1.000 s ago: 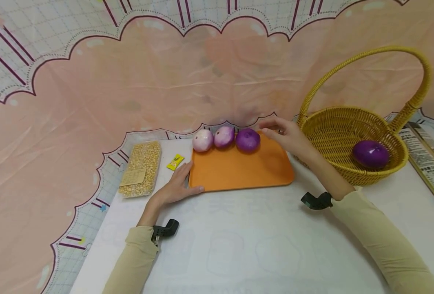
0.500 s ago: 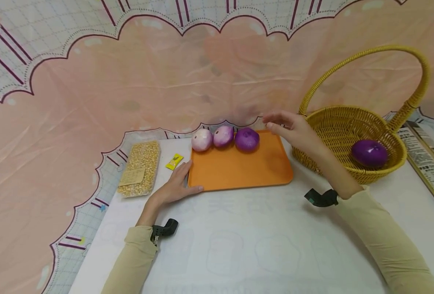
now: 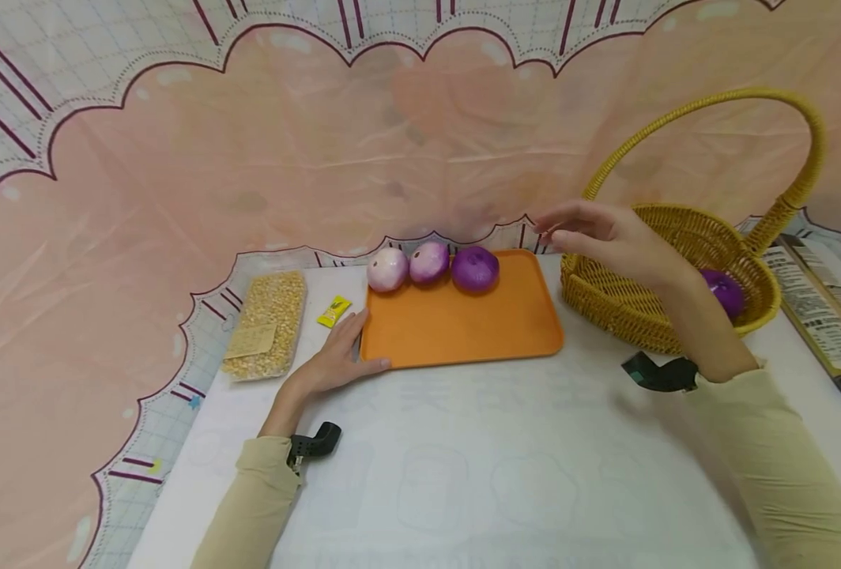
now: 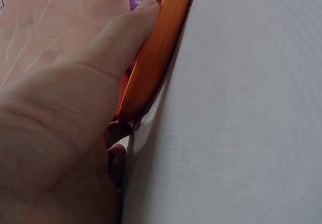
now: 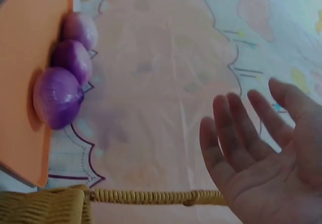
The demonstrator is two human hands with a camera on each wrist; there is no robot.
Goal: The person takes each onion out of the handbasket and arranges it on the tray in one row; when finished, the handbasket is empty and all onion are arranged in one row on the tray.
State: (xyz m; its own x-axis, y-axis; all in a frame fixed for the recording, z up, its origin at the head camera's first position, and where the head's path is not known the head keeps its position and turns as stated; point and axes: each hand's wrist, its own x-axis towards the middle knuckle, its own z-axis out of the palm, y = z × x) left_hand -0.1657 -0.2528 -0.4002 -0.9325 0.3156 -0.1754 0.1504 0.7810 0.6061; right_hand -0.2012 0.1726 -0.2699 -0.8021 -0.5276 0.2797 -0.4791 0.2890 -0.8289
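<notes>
My left hand [image 3: 329,365] rests at the near-left corner of an orange tray [image 3: 463,328], fingers along its left side. In the left wrist view the thumb [image 4: 128,30] lies against the tray's rim. Three onions stand in a row along the tray's back edge: a pale one [image 3: 388,269], a pale purple one [image 3: 429,262] and a dark purple one [image 3: 475,269]. Holding nothing, my right hand [image 3: 634,241] hovers over the left part of a wicker basket [image 3: 591,304], fingers loosely bent. Another purple onion [image 3: 728,294] lies in the basket, partly hidden by my right forearm.
A bag of corn kernels [image 3: 267,325] and a small yellow packet [image 3: 333,311] lie left of the tray. The basket's tall handle [image 3: 705,99] arches above it. A printed package [image 3: 822,316] lies at the far right. Patterned cloth [image 3: 363,150] hangs behind the white table [image 3: 463,458].
My right hand has moved right and slightly up, away from the dark purple onion to above the basket. My left hand stays at the tray's corner. The onions keep their places.
</notes>
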